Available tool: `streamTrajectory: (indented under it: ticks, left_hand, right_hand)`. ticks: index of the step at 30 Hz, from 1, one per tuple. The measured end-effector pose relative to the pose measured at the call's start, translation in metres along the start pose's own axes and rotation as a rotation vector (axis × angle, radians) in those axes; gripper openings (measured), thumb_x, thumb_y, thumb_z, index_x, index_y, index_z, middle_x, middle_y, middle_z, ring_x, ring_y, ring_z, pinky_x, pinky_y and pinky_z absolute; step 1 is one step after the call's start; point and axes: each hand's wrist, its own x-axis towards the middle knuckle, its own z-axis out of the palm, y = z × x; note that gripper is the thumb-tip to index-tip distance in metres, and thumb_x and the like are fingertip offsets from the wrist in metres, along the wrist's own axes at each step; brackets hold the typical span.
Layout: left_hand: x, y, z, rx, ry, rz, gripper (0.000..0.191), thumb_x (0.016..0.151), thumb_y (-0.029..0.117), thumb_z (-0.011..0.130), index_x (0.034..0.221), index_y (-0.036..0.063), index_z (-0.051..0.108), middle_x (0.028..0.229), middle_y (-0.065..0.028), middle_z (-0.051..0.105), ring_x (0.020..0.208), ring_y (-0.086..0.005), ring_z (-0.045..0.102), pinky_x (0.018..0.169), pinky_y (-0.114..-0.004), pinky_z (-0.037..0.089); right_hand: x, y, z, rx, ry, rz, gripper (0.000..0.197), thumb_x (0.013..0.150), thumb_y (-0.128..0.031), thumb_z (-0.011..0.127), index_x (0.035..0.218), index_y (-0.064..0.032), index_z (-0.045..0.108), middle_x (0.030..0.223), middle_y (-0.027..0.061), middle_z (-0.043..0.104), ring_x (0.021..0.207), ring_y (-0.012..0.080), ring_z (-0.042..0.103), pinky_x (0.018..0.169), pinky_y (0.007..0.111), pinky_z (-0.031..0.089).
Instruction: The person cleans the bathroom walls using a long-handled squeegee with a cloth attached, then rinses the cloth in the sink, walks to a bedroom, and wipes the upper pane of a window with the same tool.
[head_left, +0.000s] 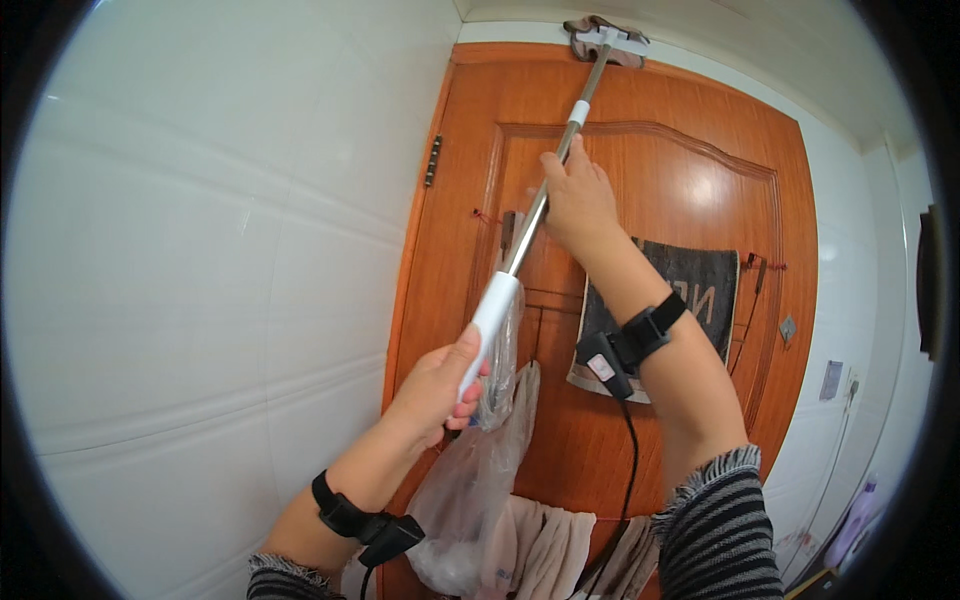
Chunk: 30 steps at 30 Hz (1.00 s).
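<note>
A long metal pole with a white handle (493, 307) slants upward in front of a wooden door (637, 176). My left hand (442, 382) is wrapped around the white handle at its lower end. Higher up, my right hand (579, 191) grips the metal shaft (538, 206) just below a white collar (579, 112). At the top, the white mop head (611, 37) bears a brown cloth (585, 51). That cloth lies at the upper edge of the door frame, touching or close to it.
A dark towel (701, 289) with lettering hangs on the door. Clear plastic bags (465, 495) and light towels (551, 540) hang lower down. A white tiled wall (225, 262) stands close on the left. At the lower right is a purple bottle (851, 521). Black cables trail from both wrist bands.
</note>
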Motion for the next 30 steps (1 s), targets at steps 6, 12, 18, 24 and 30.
streamTrajectory:
  ticks: [6,12,18,24,30]
  left_hand:
    - [-0.001,-0.015,-0.037,-0.023,0.124,0.086,0.051,0.088,0.059,0.044,0.081,0.0082,0.046,0.054,0.0023,0.038,0.040,-0.0053,0.030,0.035,-0.020,0.023]
    - [0.005,-0.028,-0.054,-0.135,0.194,0.148,0.051,0.089,0.058,0.044,0.081,0.0082,0.045,0.054,0.0024,0.037,0.039,-0.0054,0.029,0.035,-0.020,0.022]
    - [0.009,-0.035,-0.065,-0.194,0.083,0.124,0.051,0.088,0.060,0.042,0.082,0.0093,0.045,0.053,0.0021,0.036,0.039,-0.0066,0.029,0.034,-0.021,0.025]
    - [0.001,-0.025,-0.044,-0.194,-0.047,0.005,0.052,0.088,0.062,0.041,0.082,0.0105,0.044,0.053,0.0018,0.036,0.039,-0.0071,0.029,0.033,-0.021,0.025]
    - [0.006,-0.026,-0.038,-0.203,-0.046,0.010,0.052,0.088,0.062,0.041,0.082,0.0106,0.045,0.052,0.0025,0.034,0.038,-0.0062,0.028,0.033,-0.021,0.024]
  right_hand:
    - [0.016,-0.054,0.032,0.092,0.024,-0.077,0.028,0.080,-0.018,0.063,0.101,-0.0030,0.053,0.129,0.0374,0.036,0.116,0.0403,0.045,0.093,0.042,0.037]
    - [0.039,-0.081,0.074,-0.036,0.020,-0.235,0.028,0.084,-0.012,0.053,0.111,-0.0046,0.050,0.130,0.0367,0.035,0.120,0.0400,0.044,0.095,0.043,0.036]
    - [0.039,-0.094,0.067,-0.151,-0.101,-0.231,0.028,0.086,-0.016,0.051,0.112,-0.0063,0.051,0.136,0.0346,0.031,0.126,0.0368,0.039,0.099,0.044,0.031]
    - [0.024,-0.066,0.033,-0.102,-0.050,-0.214,0.029,0.085,-0.021,0.055,0.111,-0.0073,0.051,0.133,0.0325,0.036,0.124,0.0370,0.040,0.099,0.049,0.030]
    - [0.025,-0.047,0.044,-0.072,0.004,-0.209,0.021,0.080,-0.017,0.058,0.099,-0.0060,0.054,0.130,0.0335,0.039,0.119,0.0370,0.045,0.092,0.043,0.036]
